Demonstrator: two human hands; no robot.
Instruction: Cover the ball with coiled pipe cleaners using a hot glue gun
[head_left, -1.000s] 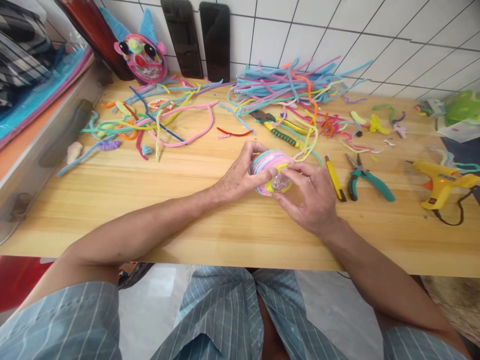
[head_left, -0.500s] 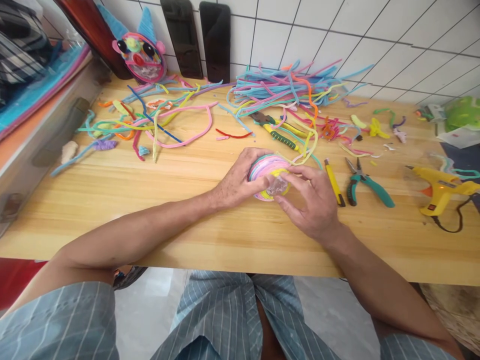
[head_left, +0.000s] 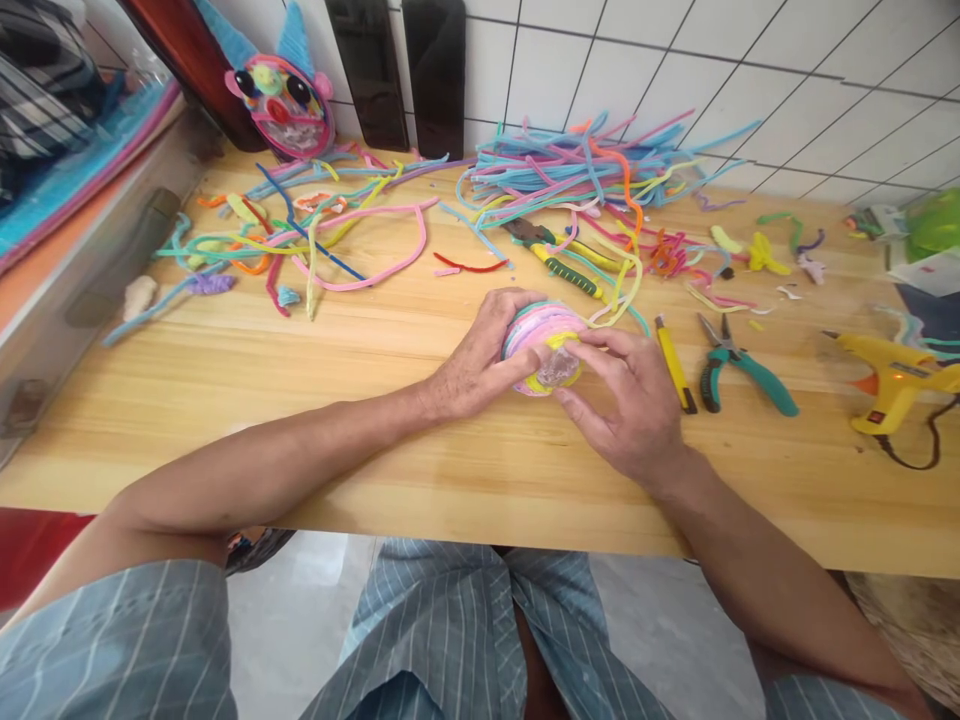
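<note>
A round, clear plastic piece wrapped in pipe cleaners (head_left: 541, 325) is held between my hands above the front of the table, with pink, lilac and teal coils and a yellow ring around its clear end. My left hand (head_left: 491, 360) is closed around its left side, the thumb lying across the front by the yellow ring. At the right, my right hand (head_left: 626, 395) has its fingertips on the yellow pipe cleaner (head_left: 564, 342) at the rim, thumb low by the clear end. A loose pale yellow pipe cleaner (head_left: 637, 280) curves just behind the piece.
Behind lie green-yellow pliers (head_left: 570, 277) and a heap of pipe cleaners (head_left: 555, 165). To the right are a yellow cutter (head_left: 676, 365), teal pliers (head_left: 750, 372) and a yellow glue gun (head_left: 892, 375). A decorated figure (head_left: 289, 105) and two dark phones (head_left: 435, 75) stand against the wall.
The view has shifted slightly, so the tools on the right appear a little further right. Both hands keep nearly the same hold on the wrapped piece.
</note>
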